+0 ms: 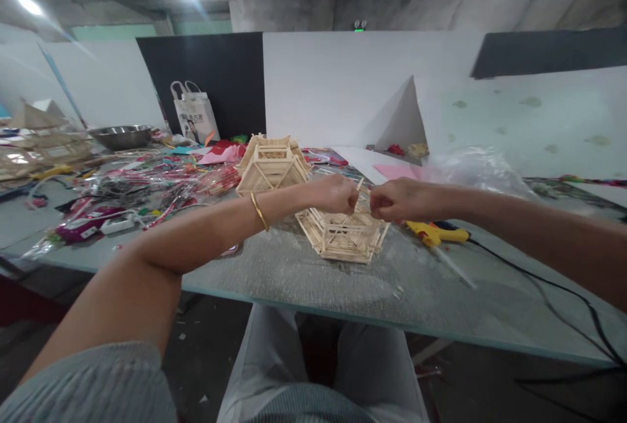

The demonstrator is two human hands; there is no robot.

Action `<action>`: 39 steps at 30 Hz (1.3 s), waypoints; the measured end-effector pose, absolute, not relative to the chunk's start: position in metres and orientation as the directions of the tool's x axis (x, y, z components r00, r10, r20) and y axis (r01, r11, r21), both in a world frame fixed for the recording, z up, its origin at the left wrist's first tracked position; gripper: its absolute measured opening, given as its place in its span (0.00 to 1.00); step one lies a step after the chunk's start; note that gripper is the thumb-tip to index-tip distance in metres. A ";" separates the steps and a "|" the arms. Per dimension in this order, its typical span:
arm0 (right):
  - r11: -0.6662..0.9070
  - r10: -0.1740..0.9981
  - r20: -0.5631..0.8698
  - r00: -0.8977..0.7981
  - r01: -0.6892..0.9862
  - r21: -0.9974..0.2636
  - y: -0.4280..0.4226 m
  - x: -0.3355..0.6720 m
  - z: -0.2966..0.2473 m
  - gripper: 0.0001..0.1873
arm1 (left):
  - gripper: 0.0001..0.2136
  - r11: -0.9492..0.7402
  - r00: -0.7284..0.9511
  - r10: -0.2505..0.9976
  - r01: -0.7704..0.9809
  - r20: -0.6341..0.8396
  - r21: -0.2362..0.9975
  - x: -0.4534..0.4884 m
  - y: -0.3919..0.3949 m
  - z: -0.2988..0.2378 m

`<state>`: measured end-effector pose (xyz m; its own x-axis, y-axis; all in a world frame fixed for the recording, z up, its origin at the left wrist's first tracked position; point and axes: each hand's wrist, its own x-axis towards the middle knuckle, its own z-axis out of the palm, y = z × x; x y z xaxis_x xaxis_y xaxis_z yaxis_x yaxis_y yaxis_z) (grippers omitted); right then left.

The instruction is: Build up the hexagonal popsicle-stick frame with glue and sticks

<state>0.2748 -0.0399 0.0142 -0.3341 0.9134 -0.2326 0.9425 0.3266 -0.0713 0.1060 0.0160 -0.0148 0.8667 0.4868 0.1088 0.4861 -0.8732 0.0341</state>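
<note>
Both my hands are over a small openwork model of thin wooden sticks (347, 247), which stands on the table in front of me. My left hand (337, 194), with a gold bangle on its wrist, is closed at the model's far side. A short pale wooden stick (360, 184) pokes up at its fingertips. Just to its right, my right hand (394, 200) is closed too, its fingers curled above the model's right side. What its fingertips hold, if anything, is hidden. Behind my left forearm stands a second stick model (273, 165) with slanted, slatted sides.
A yellow hot glue gun (435, 234) lies to the right, its black cable (543, 276) running off the table. Plastic-wrapped craft supplies (161, 181) crowd the left, with a metal bowl (121, 137) and white tote bag (194, 113) behind. Clear plastic wrap (484, 172) lies at back right.
</note>
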 end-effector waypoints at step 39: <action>0.484 0.789 -0.213 -0.577 0.796 -0.363 0.007 0.315 -0.001 0.06 | 0.13 -0.859 0.845 0.512 0.503 0.154 0.094 0.105 0.030 -0.032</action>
<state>0.3150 0.0068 -0.0008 -0.5766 0.7887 -0.2133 0.7963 0.4841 -0.3626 0.1052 0.0304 -0.0317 0.8452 0.5117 0.1544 0.5030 -0.8592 0.0939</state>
